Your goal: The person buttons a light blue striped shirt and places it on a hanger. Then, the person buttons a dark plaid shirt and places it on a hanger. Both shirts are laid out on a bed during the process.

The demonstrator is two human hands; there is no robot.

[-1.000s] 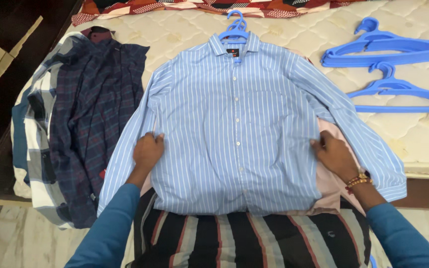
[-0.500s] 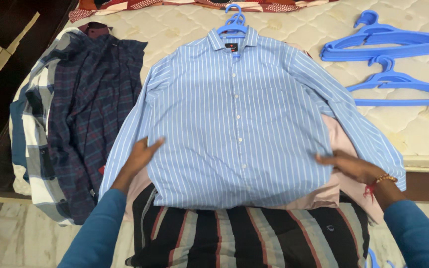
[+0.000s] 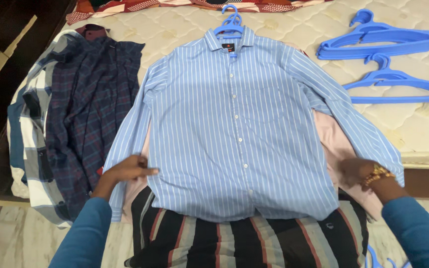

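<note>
Two hands: both were seen at the lower sides of a blue striped shirt (image 3: 234, 129), each in a blue sleeve.
Left hand (image 3: 125, 171): it was laid against the shirt's lower left side, fingers stretched out flat and pointing toward the shirt's front; nothing was gripped.
Right hand (image 3: 356, 171): it was placed at the shirt's lower right side, over a pink garment (image 3: 336, 149); a beaded bracelet (image 3: 376, 173) was worn at the wrist. Whether cloth was pinched could not be told, since the fingers were partly hidden.
Blue striped shirt: it was spread front up, buttoned, on the near part of a quilted mattress (image 3: 175, 30), with its sleeves angled down along both sides.
Blue hanger (image 3: 229, 22): it was seen inside the collar, its hook protruding above.
Pink garment: it was lying under the striped shirt, showing at both lower sides.
Dark striped cloth (image 3: 244, 243): it was lying beneath the shirt's hem, at the mattress edge.
Plaid shirts (image 3: 75, 114): they were piled to the left, just beside the left sleeve.
Spare blue hangers (image 3: 388, 42): they were lying on the mattress at the upper right, well apart from both hands.
</note>
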